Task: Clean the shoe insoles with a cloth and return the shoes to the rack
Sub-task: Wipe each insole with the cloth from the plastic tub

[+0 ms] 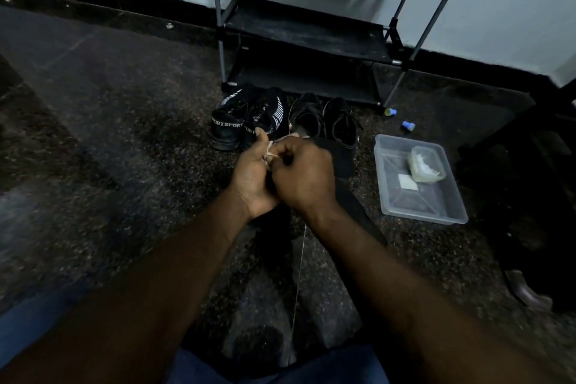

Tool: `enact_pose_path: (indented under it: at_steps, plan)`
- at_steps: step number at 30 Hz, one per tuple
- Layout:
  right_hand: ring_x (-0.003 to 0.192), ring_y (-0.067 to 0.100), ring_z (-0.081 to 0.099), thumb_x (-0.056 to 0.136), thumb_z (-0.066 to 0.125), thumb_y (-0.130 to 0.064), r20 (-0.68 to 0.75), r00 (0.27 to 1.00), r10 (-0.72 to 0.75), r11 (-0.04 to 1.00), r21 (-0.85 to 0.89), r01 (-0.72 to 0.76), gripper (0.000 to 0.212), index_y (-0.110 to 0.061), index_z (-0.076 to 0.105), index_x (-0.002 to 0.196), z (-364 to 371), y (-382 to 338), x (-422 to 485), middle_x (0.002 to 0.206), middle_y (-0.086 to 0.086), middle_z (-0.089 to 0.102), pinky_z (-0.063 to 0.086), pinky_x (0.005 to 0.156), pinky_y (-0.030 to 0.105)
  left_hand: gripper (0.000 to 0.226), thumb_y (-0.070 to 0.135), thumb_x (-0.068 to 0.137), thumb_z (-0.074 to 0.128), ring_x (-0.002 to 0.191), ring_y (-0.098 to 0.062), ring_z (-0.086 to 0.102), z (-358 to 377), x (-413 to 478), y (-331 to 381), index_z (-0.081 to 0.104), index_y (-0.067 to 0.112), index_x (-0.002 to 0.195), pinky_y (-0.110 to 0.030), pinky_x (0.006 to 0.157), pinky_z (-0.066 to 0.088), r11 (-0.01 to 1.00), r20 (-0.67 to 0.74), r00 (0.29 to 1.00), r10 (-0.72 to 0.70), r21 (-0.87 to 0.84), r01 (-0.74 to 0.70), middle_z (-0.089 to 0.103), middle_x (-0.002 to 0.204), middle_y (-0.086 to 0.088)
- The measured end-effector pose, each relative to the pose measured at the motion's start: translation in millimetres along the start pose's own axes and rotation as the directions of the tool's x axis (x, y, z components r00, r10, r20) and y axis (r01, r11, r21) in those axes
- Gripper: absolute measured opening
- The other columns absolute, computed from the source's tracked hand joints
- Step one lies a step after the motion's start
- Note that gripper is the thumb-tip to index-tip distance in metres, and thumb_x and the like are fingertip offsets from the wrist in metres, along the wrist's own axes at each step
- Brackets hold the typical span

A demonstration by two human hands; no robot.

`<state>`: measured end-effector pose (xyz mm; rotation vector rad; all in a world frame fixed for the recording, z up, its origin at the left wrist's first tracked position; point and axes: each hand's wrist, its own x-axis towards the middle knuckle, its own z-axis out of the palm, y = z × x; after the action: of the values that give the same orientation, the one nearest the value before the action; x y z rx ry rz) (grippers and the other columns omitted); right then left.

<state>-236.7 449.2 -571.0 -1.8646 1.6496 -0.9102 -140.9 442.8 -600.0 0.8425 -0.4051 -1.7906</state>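
hands: left hand (252,179) and right hand (304,176) both clench cloth (271,153) | insole (343,156): dark, just right of right hand, long axis toward shoes (249,121) | nearer: right | rack (305,31) beyond shoes

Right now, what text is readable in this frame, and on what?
"PORTSPORT": heel of the leftmost sneaker.
"PORT", cut off by the left hand: heel of the second sneaker.
Small letters on both uppers: too blurred.
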Motion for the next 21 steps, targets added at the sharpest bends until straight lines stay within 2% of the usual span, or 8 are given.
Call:
enact_pose_path:
  at_steps: [3, 6, 8, 11, 14, 18, 21]
  plan:
    - [0.083, 0.018, 0.072, 0.082, 0.068, -0.027, 0.011, 1.0, -0.021, 0.999, -0.037, 0.022, 0.012, -0.032, 0.075, 0.09, -0.4, 1.4, -0.2, 0.087, -0.006, 0.077, 0.06, 0.077, 0.038, 0.08, 0.069, 0.102, 0.025, 0.123, -0.026, 0.066, -3.1, -2.3, 1.9, 0.06, 0.005, 0.135, -0.038, 0.097, 0.054, 1.0, 0.01, 1.0, -0.017, 0.0, 0.017, 0.067, 0.133, -0.013]
    - [0.082, 0.02, 0.072, 0.08, 0.065, -0.035, -0.088, 0.996, 0.01, 0.998, -0.059, -0.015, 0.016, -0.033, 0.075, 0.091, -5.5, 1.9, 6.0, 0.086, -0.006, 0.077, 0.06, 0.075, 0.039, 0.071, 0.066, 0.104, 0.03, 0.132, -0.027, 0.059, 1.4, -3.7, -1.0, 0.058, 0.008, 0.134, -0.039, 0.106, 0.05, 1.0, 0.024, 0.999, -0.024, 0.0, 0.024, 0.063, 0.136, -0.015]
    - [0.081, 0.02, 0.072, 0.082, 0.064, -0.035, -0.098, 0.995, -0.009, 0.999, -0.054, 0.003, 0.014, -0.03, 0.074, 0.091, -5.2, 1.3, 3.0, 0.086, -0.006, 0.076, 0.059, 0.074, 0.039, 0.072, 0.066, 0.104, 0.031, 0.126, -0.026, 0.064, 2.1, -2.6, 0.2, 0.062, 0.008, 0.131, -0.039, 0.101, 0.053, 0.999, 0.023, 0.999, -0.035, 0.012, 0.035, 0.067, 0.132, -0.014]
    - [0.082, 0.019, 0.071, 0.086, 0.068, -0.027, 0.001, 0.996, -0.085, 0.994, -0.073, 0.085, 0.007, -0.025, 0.075, 0.087, -3.4, 1.9, -11.3, 0.087, -0.005, 0.076, 0.058, 0.075, 0.038, 0.078, 0.07, 0.102, 0.029, 0.117, -0.026, 0.068, -3.3, 1.4, 4.0, 0.064, 0.008, 0.133, -0.04, 0.096, 0.054, 0.998, -0.004, 0.999, -0.052, 0.033, 0.052, 0.069, 0.127, -0.015]
    - [0.083, 0.019, 0.072, 0.083, 0.067, -0.024, 0.053, 0.996, -0.079, 0.994, -0.065, 0.082, 0.011, -0.027, 0.077, 0.086, -4.0, 3.9, -11.8, 0.087, -0.006, 0.077, 0.059, 0.076, 0.039, 0.076, 0.071, 0.1, 0.03, 0.111, -0.026, 0.068, -4.4, 3.4, 3.3, 0.07, 0.009, 0.117, -0.039, 0.095, 0.053, 0.996, -0.02, 0.997, -0.079, 0.03, 0.08, 0.073, 0.113, -0.013]
    - [0.084, 0.023, 0.073, 0.077, 0.058, -0.033, -0.053, 0.998, -0.023, 0.998, -0.056, 0.02, 0.021, -0.031, 0.075, 0.088, -5.2, -2.4, 0.7, 0.087, -0.004, 0.077, 0.06, 0.077, 0.041, 0.07, 0.068, 0.103, 0.027, 0.113, -0.024, 0.068, -1.7, 0.5, 0.3, 0.069, 0.014, 0.118, -0.038, 0.093, 0.055, 0.996, 0.018, 0.997, -0.08, 0.035, 0.079, 0.074, 0.115, -0.01]
    - [0.084, 0.023, 0.072, 0.083, 0.063, -0.03, -0.069, 0.997, -0.024, 0.999, -0.048, 0.02, 0.015, -0.03, 0.076, 0.091, -2.0, -1.0, 0.0, 0.089, -0.003, 0.077, 0.059, 0.077, 0.04, 0.071, 0.068, 0.103, 0.027, 0.109, -0.023, 0.071, -2.1, -1.6, 3.1, 0.069, 0.012, 0.119, -0.037, 0.091, 0.056, 0.997, 0.015, 0.997, -0.074, 0.036, 0.073, 0.074, 0.115, -0.01]
